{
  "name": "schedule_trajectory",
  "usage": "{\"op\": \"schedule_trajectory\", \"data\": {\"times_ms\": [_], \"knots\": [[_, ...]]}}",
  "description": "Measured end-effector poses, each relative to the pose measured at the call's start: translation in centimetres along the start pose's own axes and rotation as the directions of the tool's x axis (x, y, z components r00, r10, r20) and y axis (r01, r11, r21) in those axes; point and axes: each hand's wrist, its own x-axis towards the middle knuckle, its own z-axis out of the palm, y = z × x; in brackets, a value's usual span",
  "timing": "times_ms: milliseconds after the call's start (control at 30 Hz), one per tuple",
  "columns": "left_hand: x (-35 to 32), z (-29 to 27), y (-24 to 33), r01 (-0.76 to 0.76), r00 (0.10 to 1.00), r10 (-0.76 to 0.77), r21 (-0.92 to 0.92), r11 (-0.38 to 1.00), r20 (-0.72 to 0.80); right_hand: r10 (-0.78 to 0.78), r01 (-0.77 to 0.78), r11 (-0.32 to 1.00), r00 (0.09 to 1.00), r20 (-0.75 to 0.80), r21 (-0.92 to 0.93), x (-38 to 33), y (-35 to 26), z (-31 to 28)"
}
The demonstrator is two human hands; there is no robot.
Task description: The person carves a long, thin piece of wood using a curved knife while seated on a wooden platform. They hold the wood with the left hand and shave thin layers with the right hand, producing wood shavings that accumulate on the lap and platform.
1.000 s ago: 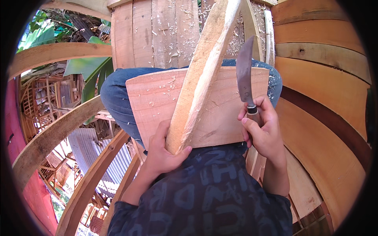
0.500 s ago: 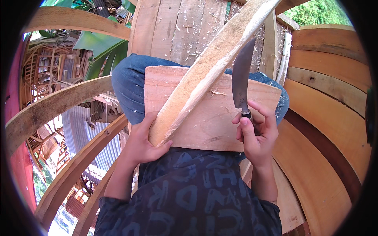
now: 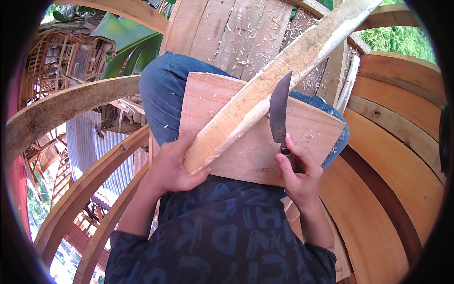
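Observation:
A long pale wooden plank (image 3: 250, 102) slants from my left hand up to the far right, its right edge whittled lighter. My left hand (image 3: 178, 163) is closed around its near end, thumb on the near side. In my right hand (image 3: 300, 169) is a knife (image 3: 279, 106) with a broad, dark, curved blade pointing up and away. The fingers wrap its dark handle, and the blade's tip overlaps the plank's right edge in view; whether they touch I cannot tell. Beneath lies a flat board (image 3: 302, 137) across my lap, under the plank, with a few shavings on it.
Wood shavings litter the plank floor (image 3: 227, 38) ahead. Slatted wooden walling (image 3: 392, 137) curves along my right. At left are open wooden rails (image 3: 90, 177), with corrugated metal sheets (image 3: 109, 142) and a large green leaf (image 3: 125, 38) beyond. My bent knees (image 3: 165, 90) flank the lap board.
The view has shifted and tilted slightly. My right hand has brought the knife left and a little nearer me, so its blade now overlaps the plank's edge. My left hand keeps its hold.

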Motion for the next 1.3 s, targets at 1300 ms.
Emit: {"op": "schedule_trajectory", "data": {"times_ms": [1300], "knots": [[0.3,0.0,-1.1,-0.024,1.0,0.024,-0.006,1.0,0.015,-0.007,0.062,0.889,0.992,-0.122,0.453,2.8,-0.6,-1.1]]}}
